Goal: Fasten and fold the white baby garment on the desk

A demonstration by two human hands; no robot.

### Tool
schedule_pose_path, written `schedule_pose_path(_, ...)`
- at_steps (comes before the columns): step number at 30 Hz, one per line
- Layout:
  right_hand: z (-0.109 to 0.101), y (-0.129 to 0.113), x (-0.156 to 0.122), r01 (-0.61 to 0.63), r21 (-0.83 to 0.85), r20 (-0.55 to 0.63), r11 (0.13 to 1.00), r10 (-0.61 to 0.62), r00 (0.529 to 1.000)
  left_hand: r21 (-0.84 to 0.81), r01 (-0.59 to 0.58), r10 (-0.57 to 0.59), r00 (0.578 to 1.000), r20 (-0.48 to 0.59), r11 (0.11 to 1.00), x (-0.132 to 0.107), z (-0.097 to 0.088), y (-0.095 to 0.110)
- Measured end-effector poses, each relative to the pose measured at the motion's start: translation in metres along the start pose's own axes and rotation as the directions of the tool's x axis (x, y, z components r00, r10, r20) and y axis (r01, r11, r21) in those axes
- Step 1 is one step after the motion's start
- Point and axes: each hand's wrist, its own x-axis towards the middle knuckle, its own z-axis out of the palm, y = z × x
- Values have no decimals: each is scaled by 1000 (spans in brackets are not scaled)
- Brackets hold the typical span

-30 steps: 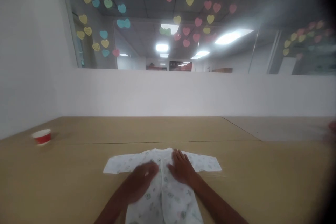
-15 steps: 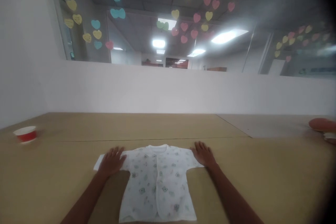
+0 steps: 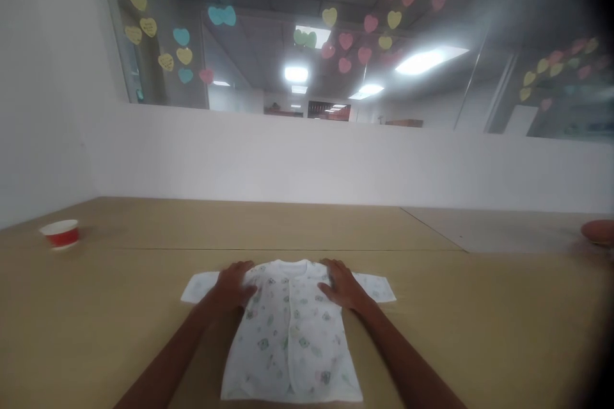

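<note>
A small white baby shirt (image 3: 288, 339) with a pale animal print lies spread flat on the table, neckline away from me and both sleeves stretched outward. My left hand (image 3: 234, 285) rests on the shirt where the left sleeve meets the body, fingers extended and thumb apart. On the other shoulder lies my right hand (image 3: 341, 284), also open, its thumb spread toward the shirt's front. Both cuffs show beyond my hands. Part of each sleeve is hidden under them.
The tan table (image 3: 480, 332) has a seam running across behind the shirt. A red and white paper bowl (image 3: 61, 234) stands at the far left. A reddish-brown round object (image 3: 598, 231) sits at the right edge. A white wall (image 3: 307, 163) with a window rises behind.
Both hands have slid inward along the sleeves to the shoulders, uncovering the cuffs. The view has shifted slightly, so the bowl and the reddish object appear further right.
</note>
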Motion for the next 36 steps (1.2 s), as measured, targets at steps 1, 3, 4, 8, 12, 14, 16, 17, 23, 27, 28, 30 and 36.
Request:
schedule_pose_path(1, 0, 3, 0, 3, 9, -22, 1000, -3, 1000, -3, 15, -14, 1000, 12, 1000, 1, 0, -3)
schedule_pose_path(3, 2, 11, 2, 6, 31, -64, 1000, -4, 998, -19, 4, -3, 999, 39, 1000, 2, -1, -9)
schedule_pose_path(4, 2, 16, 2, 6, 45, -81, 999, -2, 997, -27, -10, 11, 999, 37, 1000, 2, -2, -11)
schedule_pose_path(8, 0, 26, 5, 44, 106, -115, 993, -32, 993, -42, -42, 40, 998, -41, 998, 3, -4, -12)
schedule_pose_path(12, -6, 20, 6, 89, 182, -162, 979, -60, 985, -128, -54, 39, 992, -120, 990, 2, -7, -3)
schedule_pose_path(14, -9, 15, 7, 123, 255, -179, 959, -78, 981, -187, -93, 64, 985, -158, 978, 2, -8, 1)
schedule_pose_path(16, -12, 10, 7, 154, 318, -188, 936, -97, 977, -231, -139, 95, 976, -194, 963, 2, -10, 4)
schedule_pose_path(17, -13, 8, 6, 161, 336, -188, 928, -102, 977, -244, -157, 107, 973, -205, 957, 1, -10, 4)
schedule_pose_path(23, -14, 9, 4, 156, 404, -173, 901, -92, 981, -289, -129, 82, 982, -171, 948, 2, -7, -2)
schedule_pose_path(27, -29, 14, 25, 112, 510, -102, 853, -69, 992, -287, -67, 30, 991, -133, 956, 18, -15, -13)
schedule_pose_path(28, -40, 13, 33, 111, 530, -99, 841, -68, 993, -287, -81, 39, 988, -148, 955, 25, -25, -13)
schedule_pose_path(30, -73, 6, 49, 131, 538, -134, 833, -69, 989, -273, -143, 87, 974, -209, 951, 38, -55, -7)
schedule_pose_path(36, -180, -51, 45, 288, 474, -84, 832, -283, 955, -93, -229, 185, 921, -342, 969, 25, -162, 40)
